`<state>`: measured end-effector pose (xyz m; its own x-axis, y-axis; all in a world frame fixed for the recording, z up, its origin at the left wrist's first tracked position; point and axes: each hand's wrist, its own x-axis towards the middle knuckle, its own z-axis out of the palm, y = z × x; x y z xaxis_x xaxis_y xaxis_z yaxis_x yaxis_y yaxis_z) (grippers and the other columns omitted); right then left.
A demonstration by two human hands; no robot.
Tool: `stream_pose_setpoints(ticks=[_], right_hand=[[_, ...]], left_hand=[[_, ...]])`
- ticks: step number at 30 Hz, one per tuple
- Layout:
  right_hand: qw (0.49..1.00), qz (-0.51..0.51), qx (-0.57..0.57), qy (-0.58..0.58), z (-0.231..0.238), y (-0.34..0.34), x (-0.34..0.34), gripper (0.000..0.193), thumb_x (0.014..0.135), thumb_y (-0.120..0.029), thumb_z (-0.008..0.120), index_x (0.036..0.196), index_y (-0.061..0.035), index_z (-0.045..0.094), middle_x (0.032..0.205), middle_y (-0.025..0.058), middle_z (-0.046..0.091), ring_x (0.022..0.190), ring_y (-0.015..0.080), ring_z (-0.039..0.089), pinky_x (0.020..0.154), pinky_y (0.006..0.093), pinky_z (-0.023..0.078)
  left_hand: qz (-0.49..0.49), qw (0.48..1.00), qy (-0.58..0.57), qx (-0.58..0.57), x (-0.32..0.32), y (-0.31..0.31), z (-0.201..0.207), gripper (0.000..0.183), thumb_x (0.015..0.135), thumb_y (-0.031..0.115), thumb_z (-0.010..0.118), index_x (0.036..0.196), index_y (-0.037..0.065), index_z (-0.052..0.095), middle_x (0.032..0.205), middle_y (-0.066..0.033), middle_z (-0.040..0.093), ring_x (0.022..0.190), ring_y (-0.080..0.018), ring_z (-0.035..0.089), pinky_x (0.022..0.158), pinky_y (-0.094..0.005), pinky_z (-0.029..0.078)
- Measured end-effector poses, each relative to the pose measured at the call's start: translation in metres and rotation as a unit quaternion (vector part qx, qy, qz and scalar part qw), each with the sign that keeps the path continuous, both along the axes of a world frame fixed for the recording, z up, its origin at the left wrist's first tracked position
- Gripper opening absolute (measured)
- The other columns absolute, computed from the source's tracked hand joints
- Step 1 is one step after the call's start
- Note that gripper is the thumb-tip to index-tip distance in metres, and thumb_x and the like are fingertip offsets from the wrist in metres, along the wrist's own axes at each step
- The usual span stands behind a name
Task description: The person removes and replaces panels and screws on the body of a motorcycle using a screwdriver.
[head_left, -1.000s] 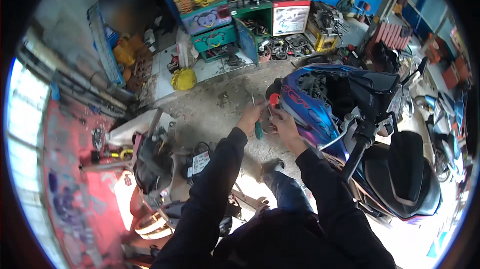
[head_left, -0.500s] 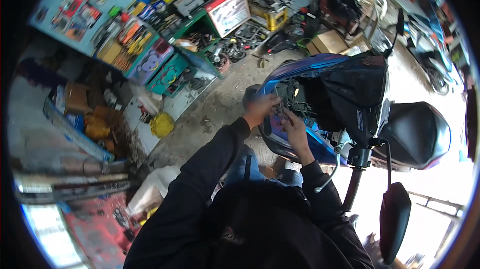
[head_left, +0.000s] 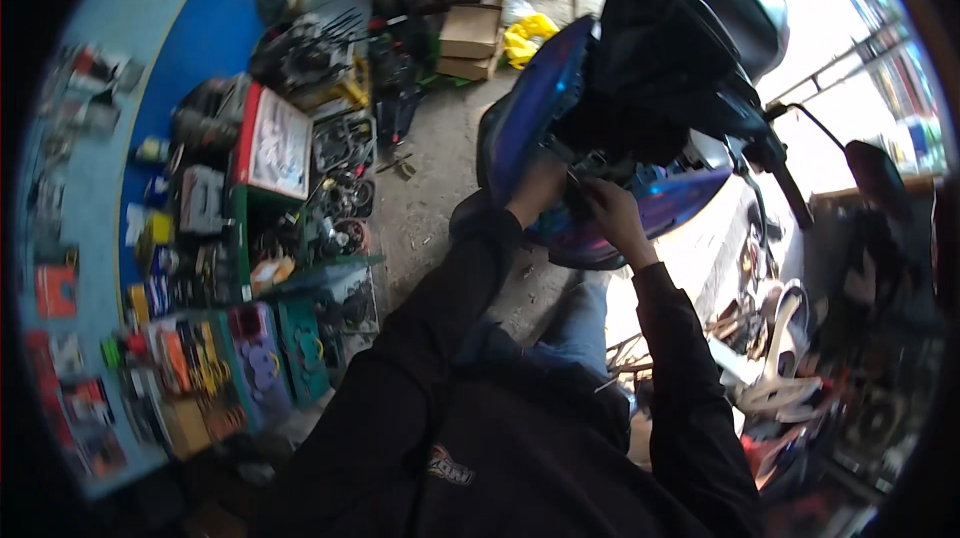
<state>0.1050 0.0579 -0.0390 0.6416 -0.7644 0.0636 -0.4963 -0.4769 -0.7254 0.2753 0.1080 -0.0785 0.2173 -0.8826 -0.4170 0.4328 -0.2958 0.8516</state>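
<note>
Two smooth plastic drawer fronts [head_left: 262,363], lilac and teal, stand left of open, rough concrete floor [head_left: 425,208]. Beside that strip, the scooter [head_left: 535,113] shows curved, glossy blue-purple panels around a dark cavity. Two bare hands meet there: left hand [head_left: 540,188] blurred, right hand [head_left: 614,213] with bent fingers; I cannot tell either grip. One black mirror [head_left: 875,170] juts rightward.

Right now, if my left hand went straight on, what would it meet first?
Probably the scooter's exposed inner front parts, just beyond your left hand; shadow and blur make depth unclear.
</note>
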Motion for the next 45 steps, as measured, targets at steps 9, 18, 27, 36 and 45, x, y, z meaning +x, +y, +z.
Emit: stream_pose_setpoints(ticks=[9, 18, 27, 36, 45], right_hand=[[0.991, -0.115, 0.027, -0.061, -0.006, 0.065, -0.004, 0.033, 0.079, -0.009, 0.059, 0.111, -0.0072, 0.062, 0.095, 0.0190, 0.065, 0.089, 0.0321, 0.063, 0.076, 0.0383, 0.049], [0.905, -0.067, 0.388, -0.160, -0.132, 0.133, -0.132, 0.013, 0.072, 0.000, 0.066, 0.084, 0.0038, 0.067, 0.075, 0.0091, 0.068, 0.068, 0.0145, 0.066, 0.065, 0.0250, 0.052], [0.889, -0.156, 0.396, -0.169, -0.401, 0.143, -0.152, 0.024, 0.077, -0.014, 0.065, 0.097, 0.0004, 0.066, 0.084, 0.0091, 0.069, 0.074, 0.0173, 0.066, 0.064, 0.0280, 0.054], [0.920, -0.190, 0.275, -0.202, -0.497, 0.106, -0.126, 0.023, 0.085, -0.015, 0.060, 0.103, 0.0000, 0.062, 0.087, 0.0087, 0.070, 0.064, 0.0113, 0.064, 0.057, 0.0236, 0.051], [0.893, -0.261, 0.254, -0.264, -0.546, 0.090, -0.095, 0.024, 0.085, -0.012, 0.058, 0.102, 0.0036, 0.063, 0.083, 0.0109, 0.069, 0.069, 0.0168, 0.067, 0.059, 0.0260, 0.052]], left_hand=[[-0.162, 0.985, -0.039, -0.042, 0.008, 0.012, -0.006, 0.012, 0.092, 0.025, 0.055, 0.090, 0.013, 0.056, 0.073, 0.0027, 0.054, 0.062, -0.0054, 0.049, 0.045, -0.0210, 0.037], [-0.330, 0.902, -0.148, -0.234, -0.106, 0.101, -0.089, 0.017, 0.092, 0.016, 0.055, 0.096, 0.000, 0.060, 0.083, -0.0046, 0.061, 0.079, -0.0078, 0.056, 0.069, -0.0239, 0.046], [-0.385, 0.870, -0.230, -0.206, -0.143, 0.065, -0.391, 0.025, 0.092, 0.025, 0.054, 0.098, 0.003, 0.063, 0.069, -0.0009, 0.057, 0.056, -0.0067, 0.049, 0.049, -0.0233, 0.039], [-0.329, 0.886, -0.215, -0.248, -0.130, 0.002, -0.472, 0.031, 0.082, 0.024, 0.068, 0.103, 0.002, 0.065, 0.082, -0.0029, 0.062, 0.065, -0.0095, 0.053, 0.056, -0.0247, 0.041], [-0.263, 0.885, -0.292, -0.251, -0.121, -0.037, -0.523, 0.015, 0.080, 0.015, 0.064, 0.078, 0.001, 0.071, 0.069, -0.0077, 0.068, 0.064, -0.0144, 0.064, 0.058, -0.0293, 0.048]])
